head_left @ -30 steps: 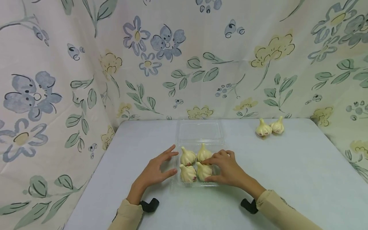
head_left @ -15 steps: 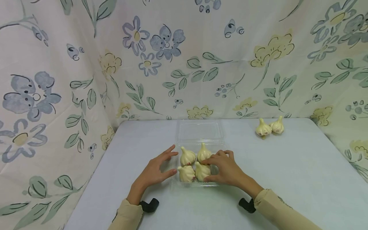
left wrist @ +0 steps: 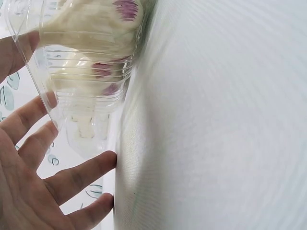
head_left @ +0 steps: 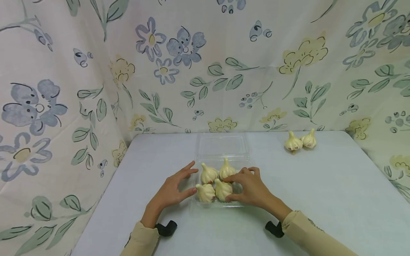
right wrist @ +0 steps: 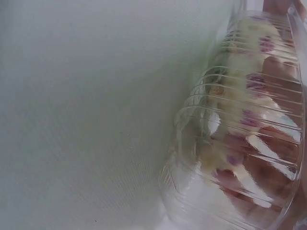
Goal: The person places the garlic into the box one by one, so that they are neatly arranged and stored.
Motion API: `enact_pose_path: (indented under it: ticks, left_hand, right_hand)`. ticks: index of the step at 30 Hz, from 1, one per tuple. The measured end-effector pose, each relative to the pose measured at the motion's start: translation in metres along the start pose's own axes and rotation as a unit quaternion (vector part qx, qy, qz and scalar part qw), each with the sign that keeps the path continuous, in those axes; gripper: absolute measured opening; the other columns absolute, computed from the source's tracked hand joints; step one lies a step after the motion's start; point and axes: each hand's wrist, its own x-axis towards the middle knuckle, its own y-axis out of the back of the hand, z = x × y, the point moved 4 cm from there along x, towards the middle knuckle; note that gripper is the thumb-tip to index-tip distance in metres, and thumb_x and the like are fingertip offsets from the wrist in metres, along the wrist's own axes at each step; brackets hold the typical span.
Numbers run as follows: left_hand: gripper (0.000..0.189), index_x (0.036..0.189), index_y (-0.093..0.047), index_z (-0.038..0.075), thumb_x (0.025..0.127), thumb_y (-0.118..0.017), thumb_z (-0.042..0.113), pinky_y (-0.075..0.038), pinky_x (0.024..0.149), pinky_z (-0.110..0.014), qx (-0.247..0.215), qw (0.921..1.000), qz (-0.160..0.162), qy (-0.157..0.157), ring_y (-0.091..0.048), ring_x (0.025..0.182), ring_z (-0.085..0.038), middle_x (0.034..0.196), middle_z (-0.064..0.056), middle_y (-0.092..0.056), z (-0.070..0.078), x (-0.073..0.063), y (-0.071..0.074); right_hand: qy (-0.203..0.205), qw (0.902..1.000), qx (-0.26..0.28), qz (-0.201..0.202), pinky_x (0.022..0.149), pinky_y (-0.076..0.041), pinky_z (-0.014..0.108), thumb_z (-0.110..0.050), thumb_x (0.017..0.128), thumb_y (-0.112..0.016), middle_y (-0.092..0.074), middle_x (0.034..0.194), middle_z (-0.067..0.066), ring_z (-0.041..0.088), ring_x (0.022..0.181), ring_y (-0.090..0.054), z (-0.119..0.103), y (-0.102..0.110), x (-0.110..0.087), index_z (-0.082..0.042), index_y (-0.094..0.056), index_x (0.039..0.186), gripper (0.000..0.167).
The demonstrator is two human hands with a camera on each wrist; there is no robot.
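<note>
A clear plastic clamshell box [head_left: 208, 205] lies on the table with several garlic bulbs in it. My right hand [head_left: 251, 188] reaches in from the right and holds the near right garlic bulb [head_left: 223, 191] between thumb and fingers. Left of that one sits the near left bulb [head_left: 205, 193]; behind them stand the far left bulb [head_left: 209, 174] and far right bulb [head_left: 226, 170]. With fingers spread, my left hand [head_left: 173, 188] touches the box's left side. In the right wrist view, fingers [right wrist: 276, 139] show blurred through the ribbed wall.
The box's lid [head_left: 222, 145] is folded back flat behind it. Two more garlic bulbs, a left one [head_left: 293, 142] and a right one [head_left: 309, 139], lie at the back right of the white table [head_left: 320, 199]. A floral curtain [head_left: 224, 92] hangs behind.
The near right bulb has slid left in my right hand, and the near left bulb has shifted left with it toward the box's left wall. My left hand has stayed put.
</note>
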Motion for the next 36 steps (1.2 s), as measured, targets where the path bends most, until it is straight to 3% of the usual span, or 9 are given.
enact_pose_path:
  ticks: [9,22,27,36]
  left_hand:
    - [0.064,0.150,-0.052,0.025,0.093,-0.071,0.048,-0.042,0.110,-0.064,-0.002,1.0000,-0.004,-0.001,-0.059,0.134,-0.030,0.168,0.012,-0.028,0.0006,0.0000,0.0001]
    - [0.064,0.150,-0.052,0.023,0.093,-0.071,0.047,-0.042,0.110,-0.065,0.000,1.0000,-0.003,-0.004,-0.059,0.134,-0.030,0.169,0.008,-0.029,0.0011,-0.0002,0.0004]
    - [0.064,0.150,-0.052,0.024,0.093,-0.071,0.047,-0.042,0.110,-0.065,0.000,1.0000,-0.004,-0.001,-0.059,0.134,-0.030,0.169,0.008,-0.029,0.0016,-0.0006,0.0006]
    - [0.065,0.150,-0.052,0.024,0.093,-0.071,0.048,-0.041,0.110,-0.064,0.001,1.0000,-0.005,-0.001,-0.058,0.135,-0.030,0.169,0.007,-0.029,0.0013,-0.0001,0.0004]
  right_hand:
    - [0.009,0.9998,0.014,-0.005,0.105,-0.025,0.062,-0.045,0.070,-0.091,-0.076,0.115,-0.014,0.010,0.095,-0.054,0.0003,0.0014,-0.0008,-0.023,-0.076,0.120,0.057]
    - [-0.003,0.9991,0.043,-0.002,0.106,-0.023,0.062,-0.044,0.071,-0.091,-0.076,0.107,-0.015,0.012,0.095,-0.055,0.0026,0.0021,-0.0010,-0.023,-0.076,0.118,0.054]
    - [-0.005,0.9974,0.070,0.014,0.107,-0.025,0.061,-0.042,0.070,-0.091,-0.075,0.101,-0.013,0.019,0.095,-0.059,0.0031,0.0041,-0.0024,-0.021,-0.077,0.116,0.052]
    - [0.014,0.9956,0.062,0.069,0.099,-0.031,0.052,-0.038,0.073,-0.091,-0.076,0.097,-0.006,0.017,0.092,-0.057,0.0082,0.0063,-0.0069,-0.020,-0.077,0.111,0.045]
